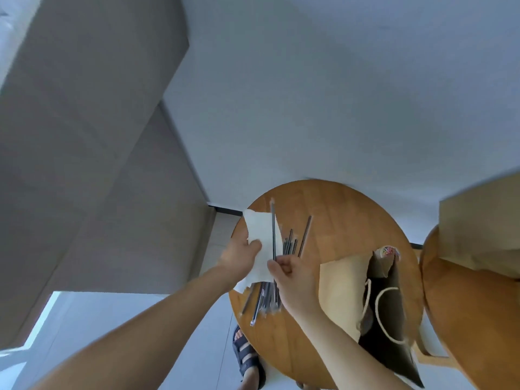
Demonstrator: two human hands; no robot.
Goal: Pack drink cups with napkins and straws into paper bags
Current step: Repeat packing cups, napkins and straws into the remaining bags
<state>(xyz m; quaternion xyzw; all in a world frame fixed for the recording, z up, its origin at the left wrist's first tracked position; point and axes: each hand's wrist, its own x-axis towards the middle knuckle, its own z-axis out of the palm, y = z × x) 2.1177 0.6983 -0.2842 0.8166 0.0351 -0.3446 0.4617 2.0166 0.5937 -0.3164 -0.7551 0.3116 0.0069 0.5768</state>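
Round wooden table (337, 209) fills the lower view. Above it the left hand (239, 257) pinches a white napkin (260, 235) at its edge, and the right hand (295, 280) pinches one straw (273, 229) against it. Both look light: the napkin limp, the straw stiff, probably best held near mid-length. Beneath lie loose straws (291, 244). Just beside them an open paper bag (343, 291) holds a cup (387, 253).
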